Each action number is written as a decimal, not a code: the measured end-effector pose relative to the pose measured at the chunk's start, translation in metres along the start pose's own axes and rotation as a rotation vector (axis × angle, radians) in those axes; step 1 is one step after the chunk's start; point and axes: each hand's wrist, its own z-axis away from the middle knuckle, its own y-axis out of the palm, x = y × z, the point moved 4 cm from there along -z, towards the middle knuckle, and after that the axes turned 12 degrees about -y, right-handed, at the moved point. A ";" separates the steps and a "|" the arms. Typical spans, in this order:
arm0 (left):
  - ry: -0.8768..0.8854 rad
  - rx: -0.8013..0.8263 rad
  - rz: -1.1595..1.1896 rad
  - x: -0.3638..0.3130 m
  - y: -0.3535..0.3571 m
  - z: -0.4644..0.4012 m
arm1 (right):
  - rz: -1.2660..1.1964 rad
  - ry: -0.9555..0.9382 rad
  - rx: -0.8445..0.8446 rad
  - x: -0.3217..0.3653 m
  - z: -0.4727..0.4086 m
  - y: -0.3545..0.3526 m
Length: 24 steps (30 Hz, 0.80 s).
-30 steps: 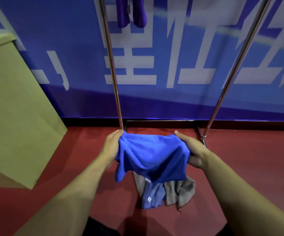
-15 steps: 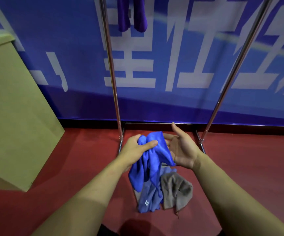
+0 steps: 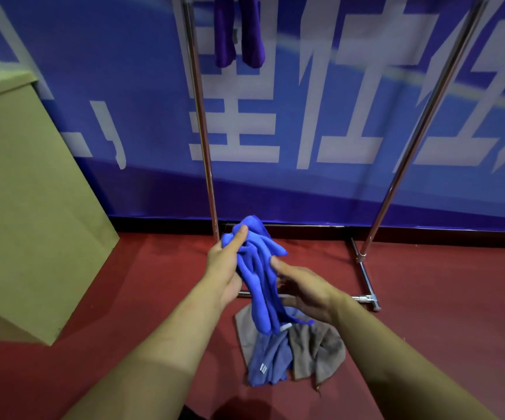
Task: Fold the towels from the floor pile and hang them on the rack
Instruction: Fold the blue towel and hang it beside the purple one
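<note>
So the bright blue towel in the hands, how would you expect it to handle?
Probably floppy: the blue towel hangs in limp, bunched folds from the left hand. Likely light, since one pinch near its top carries it. Probably not slippery; the nap looks plush under the right hand.

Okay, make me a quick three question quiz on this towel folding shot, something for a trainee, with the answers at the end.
1. True or false: the bright blue towel is neatly folded flat.
2. Which hand grips the towel's top bunch? A) left hand B) right hand C) neither
3. Fill in: on the red floor, the pile holds a paler blue towel and a ___ towel.

Key
1. False: it hangs bunched and crumpled.
2. A: the left hand pinches the top, while the right hand is open beside the towel lower down.
3. Grey-brown.
</note>
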 end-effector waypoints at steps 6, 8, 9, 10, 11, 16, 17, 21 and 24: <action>0.025 -0.010 0.105 -0.009 -0.008 0.004 | 0.097 -0.216 -0.062 0.002 -0.006 0.004; 0.029 -0.013 0.123 -0.010 -0.011 0.003 | 0.077 -0.210 -0.093 0.007 -0.007 0.002; 0.028 -0.022 0.144 -0.010 -0.014 0.001 | 0.058 -0.204 -0.104 0.009 -0.007 0.001; 0.028 -0.022 0.157 -0.010 -0.017 -0.001 | 0.022 -0.196 -0.112 0.011 -0.006 0.000; 0.019 -0.015 0.158 -0.009 -0.018 -0.002 | -0.031 -0.186 -0.112 0.013 -0.005 0.001; 0.003 -0.009 0.192 -0.008 -0.013 0.001 | 0.076 -0.230 -0.050 0.017 -0.003 0.016; -0.002 -0.007 0.186 -0.006 -0.010 0.000 | 0.115 -0.259 -0.087 0.014 -0.005 0.017; 0.016 -0.036 0.138 -0.005 -0.003 0.003 | 0.222 -0.425 -0.178 0.011 -0.010 0.016; 0.050 -0.021 0.118 -0.009 -0.008 0.001 | 0.252 -0.445 -0.234 0.015 -0.012 0.005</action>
